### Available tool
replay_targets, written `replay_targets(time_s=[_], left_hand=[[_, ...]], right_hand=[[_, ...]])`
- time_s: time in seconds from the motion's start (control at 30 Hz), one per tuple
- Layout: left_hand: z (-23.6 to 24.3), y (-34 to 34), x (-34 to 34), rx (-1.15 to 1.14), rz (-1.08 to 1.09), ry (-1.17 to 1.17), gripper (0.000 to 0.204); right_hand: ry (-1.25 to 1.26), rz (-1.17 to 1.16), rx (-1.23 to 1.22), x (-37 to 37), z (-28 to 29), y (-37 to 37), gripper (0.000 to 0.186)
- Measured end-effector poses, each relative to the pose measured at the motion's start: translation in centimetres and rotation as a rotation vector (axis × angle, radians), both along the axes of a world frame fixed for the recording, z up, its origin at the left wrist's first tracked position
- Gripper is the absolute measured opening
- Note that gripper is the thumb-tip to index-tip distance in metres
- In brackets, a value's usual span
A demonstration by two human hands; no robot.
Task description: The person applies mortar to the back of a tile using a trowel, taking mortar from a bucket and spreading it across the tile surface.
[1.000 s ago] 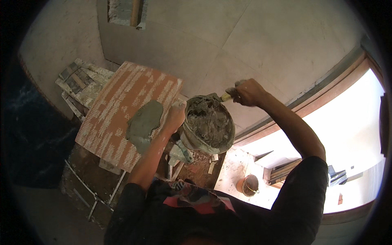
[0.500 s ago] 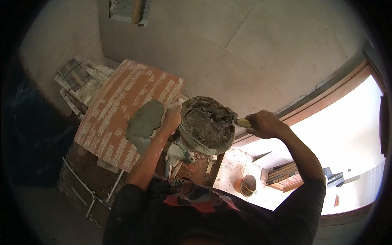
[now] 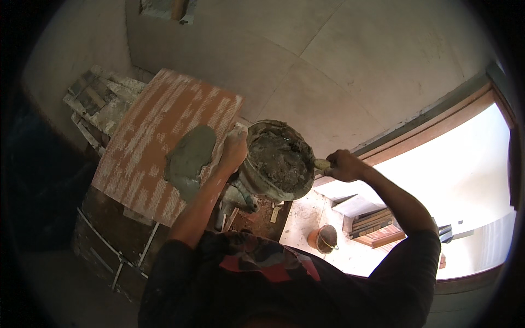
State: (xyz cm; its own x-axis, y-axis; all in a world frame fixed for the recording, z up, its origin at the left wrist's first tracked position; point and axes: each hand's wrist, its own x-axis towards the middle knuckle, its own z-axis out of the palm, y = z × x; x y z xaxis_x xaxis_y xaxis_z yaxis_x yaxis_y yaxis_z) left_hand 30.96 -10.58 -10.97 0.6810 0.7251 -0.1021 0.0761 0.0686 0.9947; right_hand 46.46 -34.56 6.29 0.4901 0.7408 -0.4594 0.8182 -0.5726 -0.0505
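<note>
Both our hands grip: right hand [image 3: 344, 165] a tool handle [image 3: 322, 164], far end hidden at the mortar bucket [image 3: 258, 183]; left hand [image 3: 235, 148], its underside hidden, the same bucket. Our forearm [image 3: 201, 205] covers part of the orange tile [image 3: 147, 123] alongside; our shirt's print [image 3: 273, 265] is unclear.

The wearer's dark T-shirt [image 3: 333, 300] has a short, loose left sleeve [image 3: 169, 270], a matching right sleeve [image 3: 413, 259] and a red and greyish print [image 3: 270, 265] of indistinct design across its front, while the left hand [image 3: 235, 148], smeared with pale residue [image 3: 239, 127], and the right hand [image 3: 345, 165] are ungloved.
</note>
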Motion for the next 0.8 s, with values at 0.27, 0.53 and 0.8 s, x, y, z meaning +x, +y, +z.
replay_targets(time_s=[0.27,0.53,0.8], left_hand=[[-3.6,0.5,1.0,-0.07,0.035,0.037,0.055],[-0.8,0.9,-0.6,-0.129,-0.094,0.055,0.056],[-0.2,0.4,-1.3,-0.08,-0.063,0.037,0.049]], right_hand=[[0.499,-0.547,0.23,-4.1,-1.5,-2.3,0.027],[0.882,-0.905,0.404,-6.0,-2.9,-3.4,0.02],[1.212,-0.986,0.539,-5.8,-7.4,-0.3,0.021]])
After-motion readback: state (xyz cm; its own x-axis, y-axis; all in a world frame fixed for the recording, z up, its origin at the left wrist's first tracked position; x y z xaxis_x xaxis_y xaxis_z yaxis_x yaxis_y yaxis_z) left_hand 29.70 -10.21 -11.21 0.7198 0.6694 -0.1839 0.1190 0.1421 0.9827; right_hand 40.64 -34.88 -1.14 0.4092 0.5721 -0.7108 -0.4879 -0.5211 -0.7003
